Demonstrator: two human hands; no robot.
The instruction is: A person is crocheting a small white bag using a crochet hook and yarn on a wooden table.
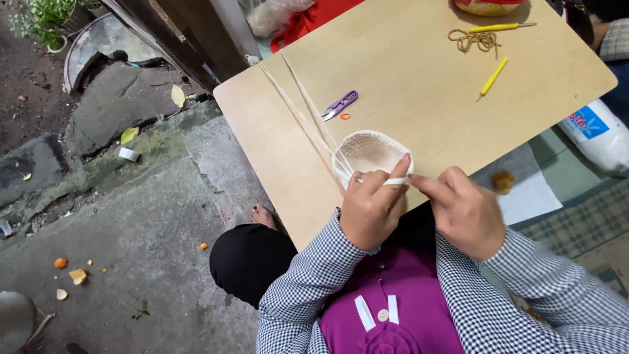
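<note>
Head view, 1 frame. Left hand: fingers curled shut around the near rim of a small cream crocheted bowl, forefinger stretched along that rim toward the right. Right hand: thumb and forefinger pinched together at the same rim, apparently on a pale strand or hook; too small to tell which. Bowl resting on the near edge of a light wooden tabletop, mouth upward, lying just beyond both sets of fingertips, away from the body; left hand closer in and wrapped on it, right hand meeting it from the right side only. 2 cream yarn strands running taut from the bowl's left side diagonally to the table's far left corner, long axis slanting up-left. Beyond the bowl: purple thread snips, well apart from both hands; 2 yellow-handled crochet hooks, 1 tan yarn tangle at the far side. Checked sleeves, purple garment below. Cracked stone ground to the left, orange peel scraps scattered on it.
</note>
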